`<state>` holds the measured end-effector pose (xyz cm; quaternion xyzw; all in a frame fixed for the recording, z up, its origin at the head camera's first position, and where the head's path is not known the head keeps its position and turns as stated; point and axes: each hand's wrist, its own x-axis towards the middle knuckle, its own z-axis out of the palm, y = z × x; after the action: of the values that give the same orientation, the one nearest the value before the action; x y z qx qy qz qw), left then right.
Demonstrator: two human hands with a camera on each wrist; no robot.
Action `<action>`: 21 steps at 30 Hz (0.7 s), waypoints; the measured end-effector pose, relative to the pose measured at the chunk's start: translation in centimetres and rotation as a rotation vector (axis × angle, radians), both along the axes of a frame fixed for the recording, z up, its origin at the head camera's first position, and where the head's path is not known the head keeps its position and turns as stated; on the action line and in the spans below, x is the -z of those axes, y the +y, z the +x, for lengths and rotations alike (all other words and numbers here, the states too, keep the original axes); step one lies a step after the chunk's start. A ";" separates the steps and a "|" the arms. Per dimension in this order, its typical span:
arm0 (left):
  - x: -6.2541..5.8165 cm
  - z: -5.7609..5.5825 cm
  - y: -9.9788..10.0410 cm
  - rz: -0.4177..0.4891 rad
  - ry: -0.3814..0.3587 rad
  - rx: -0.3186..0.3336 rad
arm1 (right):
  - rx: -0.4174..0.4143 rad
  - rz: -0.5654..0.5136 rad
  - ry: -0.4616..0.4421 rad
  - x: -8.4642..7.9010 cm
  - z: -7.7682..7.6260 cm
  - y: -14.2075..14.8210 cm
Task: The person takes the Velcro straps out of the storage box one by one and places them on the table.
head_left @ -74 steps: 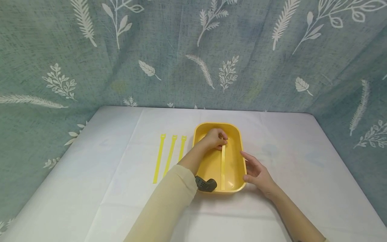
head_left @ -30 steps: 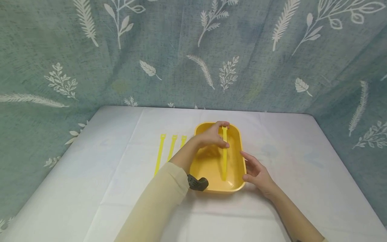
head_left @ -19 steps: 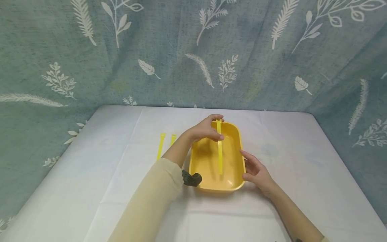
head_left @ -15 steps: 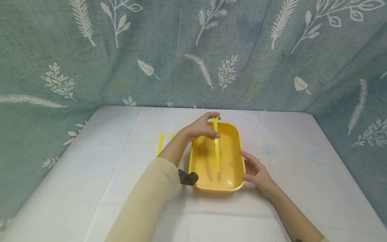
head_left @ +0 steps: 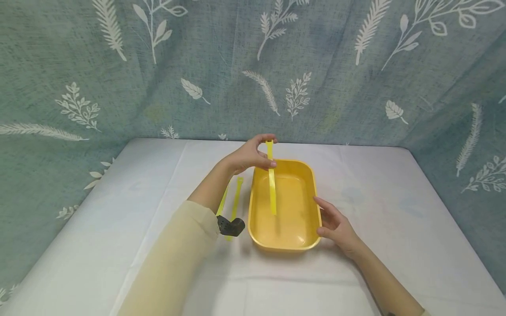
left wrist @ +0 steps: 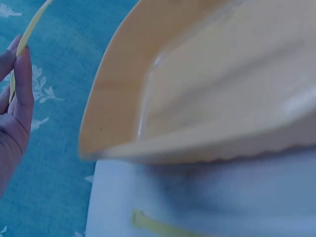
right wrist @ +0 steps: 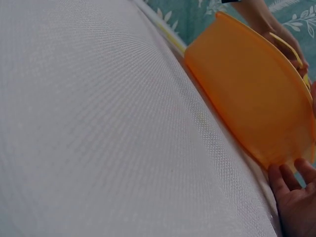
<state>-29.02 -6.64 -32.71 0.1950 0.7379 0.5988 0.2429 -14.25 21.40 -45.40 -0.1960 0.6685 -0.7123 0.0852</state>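
My left hand pinches a yellow cable strap with a slotted head, between thumb and fingers. The strap hangs down over the left part of a yellow plastic basin. In the left wrist view the held strap curves up out of the fingers. My right hand touches the basin's right side with thumb and fingers spread. The right wrist view has the right fingertips against the basin's outer wall. Nothing lies inside the basin in the head view.
Left of the basin, two yellow straps lie on the white tablecloth, partly covered by my left forearm and a black wrist device. A green leaf-patterned curtain stands behind and beside the table.
My left hand has lifted the strap from the basin and carried it up and left, toward the basin's left rim. The right hand has stayed on the basin's side.
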 end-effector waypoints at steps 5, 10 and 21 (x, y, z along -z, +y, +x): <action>-0.7 -0.1 -1.4 0.006 0.020 0.002 | -0.007 -0.007 0.007 0.1 0.0 0.1; -1.0 -0.3 -3.4 -0.019 0.044 -0.012 | 0.002 -0.001 0.004 0.0 0.0 0.0; -0.5 0.4 -9.2 -0.075 0.037 -0.060 | -0.008 0.000 0.002 0.1 0.0 0.1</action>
<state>-28.60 -15.88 -32.19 0.1746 0.7697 0.5741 0.2180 -14.28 21.48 -45.47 -0.1992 0.6678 -0.7119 0.0874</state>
